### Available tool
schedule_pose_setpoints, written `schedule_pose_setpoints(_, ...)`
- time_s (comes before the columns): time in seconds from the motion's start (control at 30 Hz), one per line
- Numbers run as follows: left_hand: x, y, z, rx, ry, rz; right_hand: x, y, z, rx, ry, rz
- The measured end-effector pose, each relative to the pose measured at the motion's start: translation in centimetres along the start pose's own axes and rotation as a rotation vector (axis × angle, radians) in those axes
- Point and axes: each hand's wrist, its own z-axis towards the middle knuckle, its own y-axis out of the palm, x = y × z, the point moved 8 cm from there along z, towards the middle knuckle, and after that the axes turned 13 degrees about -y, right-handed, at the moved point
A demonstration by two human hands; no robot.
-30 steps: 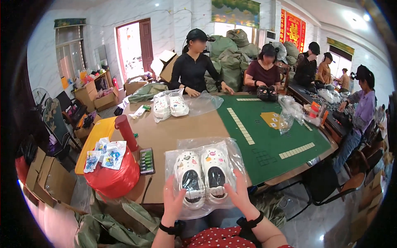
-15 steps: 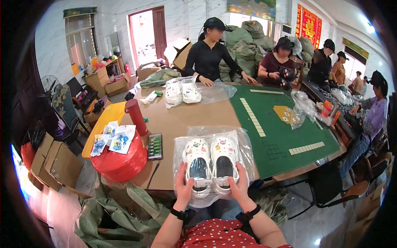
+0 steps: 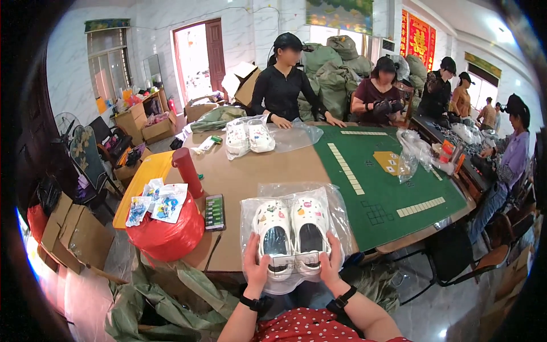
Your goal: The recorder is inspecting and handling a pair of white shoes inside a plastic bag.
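A pair of white clogs (image 3: 274, 215) with colourful charms on the toes lies side by side in a clear plastic bag (image 3: 332, 206) at the table's near edge. My left hand (image 3: 256, 263) grips the bag's left side near the heel, thumb on top. Opposite it, my right hand (image 3: 330, 263) grips the right side the same way. Dark printing shows on the plastic over the heels. The undersides of the clogs and most of my fingers' inner faces are hidden.
Left of the bag are a phone (image 3: 215, 212), a red roll (image 3: 166, 228) topped with small packets, and a red bottle (image 3: 187, 173). Another bagged clog pair (image 3: 250, 137) lies across the table, before a person in black. Green mat (image 3: 364, 151) on the right; co-workers sit beyond.
The bagged clogs have tilted slightly and sit a little lower and nearer me, with both hands still on them. The view has shifted a bit. The seated co-worker's hands have moved.
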Motion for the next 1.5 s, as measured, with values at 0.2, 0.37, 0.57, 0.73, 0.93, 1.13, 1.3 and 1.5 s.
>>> schedule_pose_setpoints(0.2, 0.0, 0.1, -0.1, 0.002, -0.012, -0.010, 0.6, 0.0, -0.4, 0.024, -0.005, 0.004)
schedule_pose_setpoints(0.37, -0.3, 0.1, 0.0, -0.004, -0.022, -0.022, 0.2, -0.1, -0.1, 0.051, -0.017, 0.014)
schedule_pose_setpoints(0.57, -0.8, 0.0, 0.2, -0.009, -0.012, -0.042, 0.6, -0.2, -0.2, 0.064, -0.048, -0.039)
schedule_pose_setpoints(0.73, -1.0, -0.2, 0.2, 0.006, -0.033, -0.071, 0.3, -0.2, -0.1, 0.074, -0.022, -0.017)
schedule_pose_setpoints(0.93, -2.5, 0.1, 0.2, -0.010, -0.113, -0.163, 4.2, -0.4, -0.9, 0.148, 0.247, 0.352)
schedule_pose_setpoints(1.13, -4.0, -0.5, 1.4, -0.131, -0.359, 0.268, 4.8, -0.3, -0.1, -0.048, 0.654, 0.387)
schedule_pose_setpoints(1.3, -4.6, -0.6, 1.5, -0.196, -0.325, 0.157, 4.3, -0.4, 0.0, -0.039, 0.692, 0.458)
schedule_pose_setpoints(1.5, -3.7, -0.2, 1.2, -0.257, -0.176, -0.060, 4.6, -0.5, 0.3, -0.080, 0.683, 0.703)
